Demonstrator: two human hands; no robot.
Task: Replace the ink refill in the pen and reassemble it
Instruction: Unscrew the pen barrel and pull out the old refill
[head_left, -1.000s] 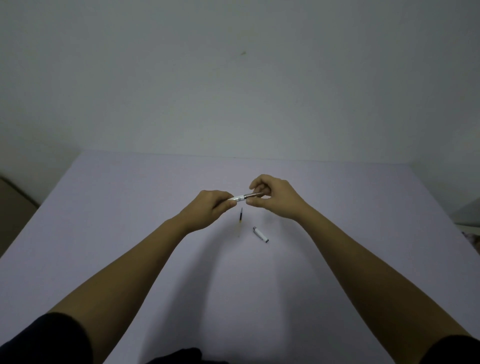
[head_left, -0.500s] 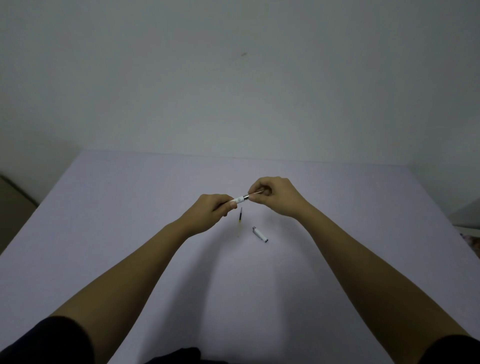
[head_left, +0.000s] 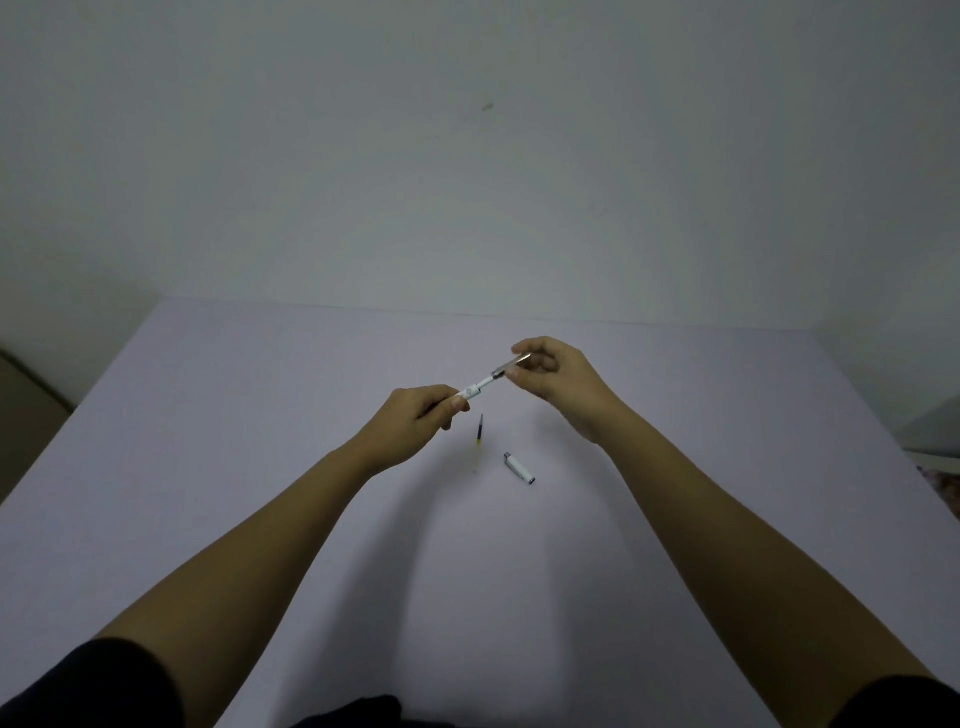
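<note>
Left hand (head_left: 415, 418) grips the barrel (head_left: 475, 388), right hand (head_left: 553, 375) pinches the tip section (head_left: 511, 365) to separate them above the refill (head_left: 479, 430)

Dim, soft shadows, wide-angle edge distortion

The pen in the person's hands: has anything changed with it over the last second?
The hands have drawn apart. The right hand pulled the clear front section up and to the right, off the white barrel held in the left hand, baring a thin stretch between them. Both grips stayed. The loose refill and the white cap on the table have not moved.
</note>
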